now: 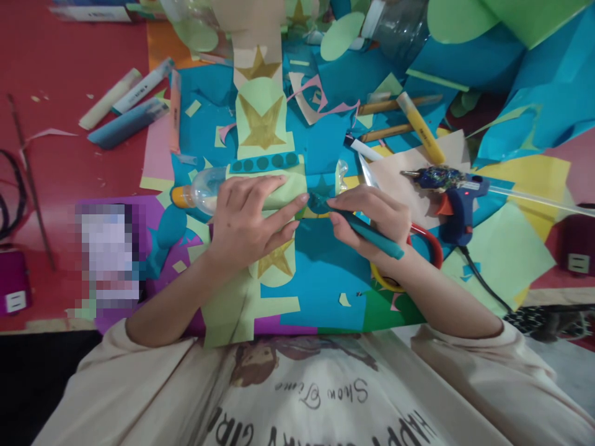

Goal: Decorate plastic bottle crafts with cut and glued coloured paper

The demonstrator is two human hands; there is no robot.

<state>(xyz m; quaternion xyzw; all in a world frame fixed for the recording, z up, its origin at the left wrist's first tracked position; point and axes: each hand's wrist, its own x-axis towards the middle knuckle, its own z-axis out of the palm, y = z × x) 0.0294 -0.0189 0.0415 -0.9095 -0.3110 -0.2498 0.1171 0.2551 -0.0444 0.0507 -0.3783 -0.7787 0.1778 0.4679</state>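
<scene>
A clear plastic bottle [209, 189] with an orange cap [181, 196] lies on its side, its middle wrapped in pale green paper [286, 193]. My left hand [246, 217] rests over the wrapped part with fingers stretched out and spread. A strip with teal dots [264, 162] runs along the paper's far edge. My right hand [372, 214] is closed round a teal marker pen [374, 235], slanted with its writing end toward the left. That end is close to a shiny teal patch [320, 203] beside my left fingertips; whether it touches cannot be made out.
Gold stars [263, 121] on pale green paper lie beyond the bottle. Red-handled scissors [434, 244] sit partly under my right wrist. A blue glue gun [458, 210] with a lit red light lies at right, its cord [486, 282] running frontward. Several markers [127, 124] and paper scraps surround the work.
</scene>
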